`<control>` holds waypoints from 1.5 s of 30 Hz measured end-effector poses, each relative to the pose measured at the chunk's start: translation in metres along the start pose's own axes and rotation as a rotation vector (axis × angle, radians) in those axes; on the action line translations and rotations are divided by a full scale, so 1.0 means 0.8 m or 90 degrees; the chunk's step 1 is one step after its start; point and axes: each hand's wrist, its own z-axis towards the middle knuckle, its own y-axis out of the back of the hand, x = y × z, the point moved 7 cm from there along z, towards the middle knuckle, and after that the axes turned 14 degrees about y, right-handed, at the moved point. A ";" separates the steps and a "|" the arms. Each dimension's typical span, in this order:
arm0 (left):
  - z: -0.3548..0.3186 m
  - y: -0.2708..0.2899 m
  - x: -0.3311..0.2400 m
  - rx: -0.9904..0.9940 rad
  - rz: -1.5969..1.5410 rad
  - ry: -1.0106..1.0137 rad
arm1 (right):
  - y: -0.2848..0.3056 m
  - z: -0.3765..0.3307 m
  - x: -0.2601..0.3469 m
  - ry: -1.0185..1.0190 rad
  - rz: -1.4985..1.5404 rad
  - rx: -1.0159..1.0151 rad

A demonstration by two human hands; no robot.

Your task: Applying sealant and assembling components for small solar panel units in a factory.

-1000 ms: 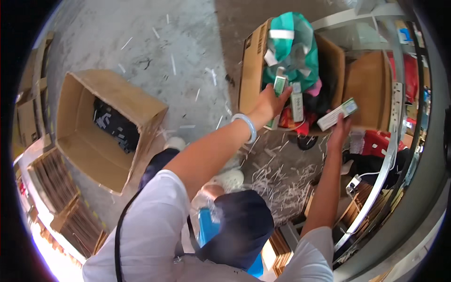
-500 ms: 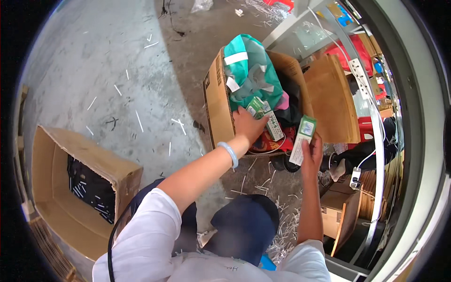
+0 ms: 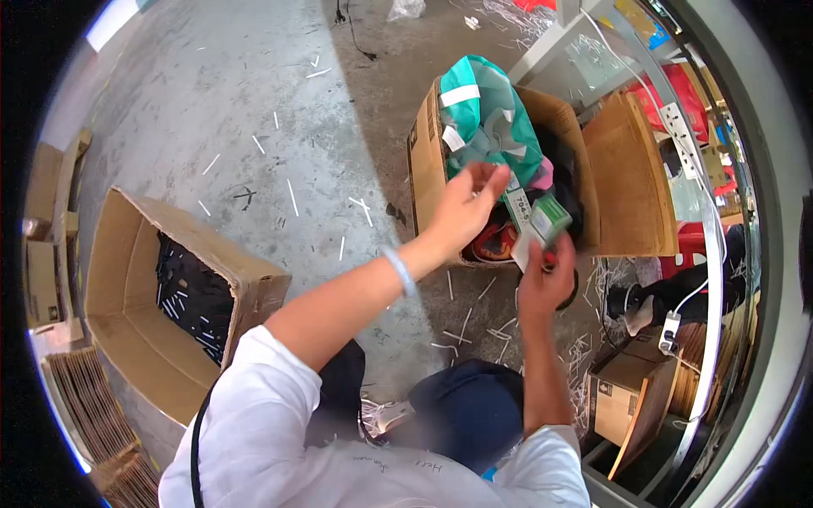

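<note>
My right hand (image 3: 546, 278) is closed around the lower end of a small green and white box (image 3: 549, 218), held tilted above the front of an open cardboard carton (image 3: 430, 173). My left hand (image 3: 467, 203) hovers over the carton's near left side with its fingers pinched together; whatever they may hold is hidden. Between the two hands a white printed small box (image 3: 518, 206) shows in part. Inside the carton are a teal bag (image 3: 474, 110) with white straps, dark cloth (image 3: 559, 161), a pink item (image 3: 541, 175) and red patterned fabric (image 3: 494, 244).
An open cardboard box (image 3: 135, 339) with black material in it stands at my left, near stacked flattened cardboard (image 3: 89, 402). A metal frame carries a white power strip (image 3: 680, 140) at the right. Paper strips (image 3: 461, 330) litter the floor. A person's foot (image 3: 641, 315) shows beyond.
The scene has shifted rightward in view. My left hand has come off the small boxes in the carton, its fingers now pinched. The box in my right hand has tilted and moved closer to the left hand.
</note>
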 end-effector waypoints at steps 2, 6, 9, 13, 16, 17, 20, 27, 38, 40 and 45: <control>-0.010 -0.016 -0.013 0.061 0.095 -0.105 | -0.002 -0.006 -0.008 0.035 0.087 -0.086; -0.051 -0.060 -0.015 0.171 0.164 -0.132 | -0.014 -0.012 0.018 0.011 0.226 -0.106; -0.039 -0.057 -0.007 0.158 0.149 -0.089 | -0.003 0.013 0.031 0.062 0.257 -0.061; -0.024 -0.043 -0.003 0.149 0.206 -0.089 | 0.035 0.024 0.014 0.051 0.281 -0.113; -0.032 -0.053 0.001 0.170 0.263 -0.187 | 0.054 0.039 0.033 0.088 0.217 -0.098; -0.032 -0.053 0.006 0.171 0.266 -0.182 | 0.046 0.044 0.045 0.130 0.167 -0.033; -0.044 -0.065 -0.003 0.123 0.297 -0.334 | 0.050 0.043 0.046 0.109 0.088 -0.039; -0.058 -0.060 -0.018 -0.064 0.564 -0.472 | 0.042 0.028 0.023 0.004 0.077 0.012; -0.059 -0.076 -0.015 0.174 0.664 -0.525 | 0.029 0.011 0.023 0.102 0.276 0.204; -0.051 -0.077 -0.003 0.267 0.639 -0.496 | 0.025 0.009 0.023 0.138 0.263 0.207; -0.053 -0.074 0.000 0.382 0.474 -0.322 | 0.056 0.007 0.021 0.272 0.065 0.067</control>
